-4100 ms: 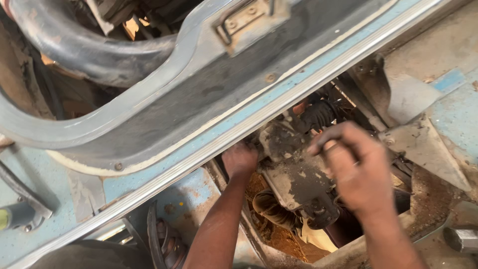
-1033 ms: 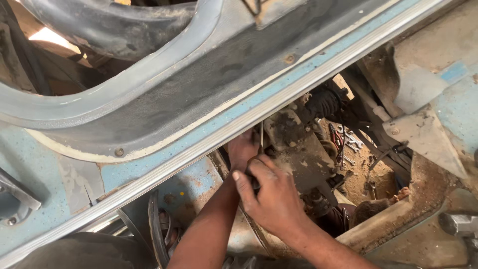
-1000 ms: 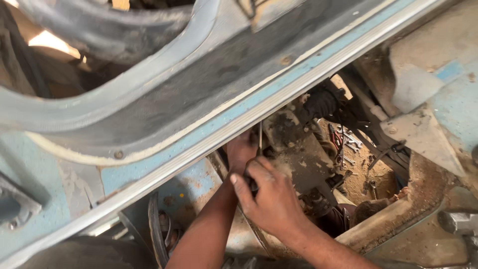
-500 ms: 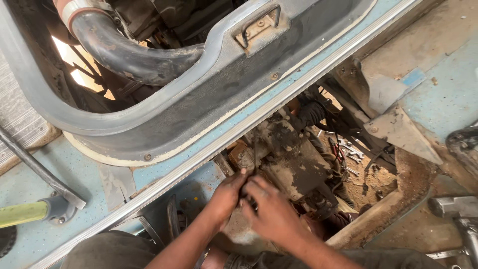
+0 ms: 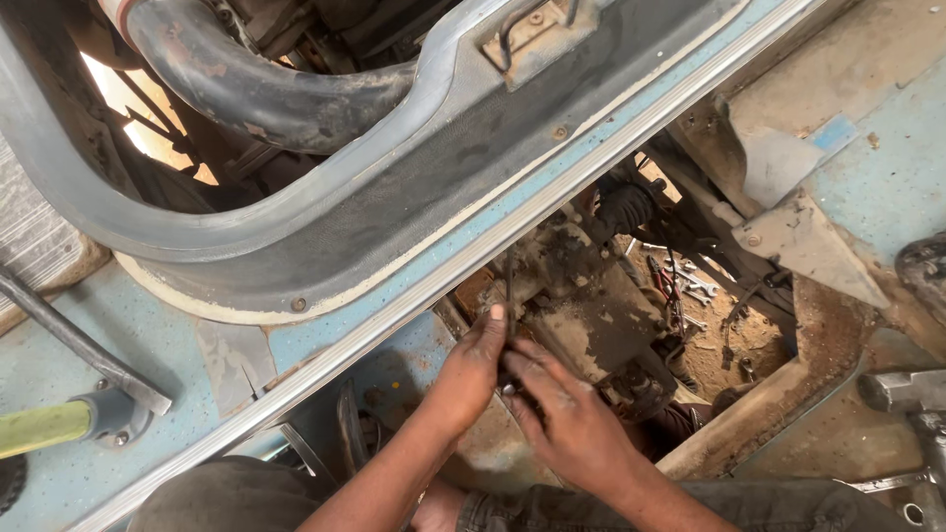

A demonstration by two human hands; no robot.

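Both hands are down in the floor opening, lower centre of the frame, working on the grimy mechanical housing (image 5: 581,305) just under the pale metal sill strip (image 5: 473,258) that runs diagonally from lower left to upper right.

Left hand (image 5: 471,366): fingers curled, thumb and forefinger pinched at the base of a thin dark rod (image 5: 509,286). It looks closed on the rod, though the contact itself is partly hidden by the knuckles.

Right hand (image 5: 567,419): fingers half spread and bent inward, tips pressing at the same spot just beside the left thumb. Can't tell whether it holds anything; no tool or fastener shows between the fingers.

Key relation: the rod stands up-frame from the hands, long axis near vertical in the picture, top end close under the sill strip, bottom end at the left fingertips. Left hand is nearer, at the rod; right hand sits just below and right of it, touching the housing.

Around it: black rubber boot (image 5: 626,205) up-right of the housing, loose spanners on dirt (image 5: 690,286) in the pit further right, large black hose (image 5: 266,89) in the upper left, hammer head (image 5: 902,389) at the right edge, green-handled tool (image 5: 44,429) at the left edge on the blue floor (image 5: 877,182).
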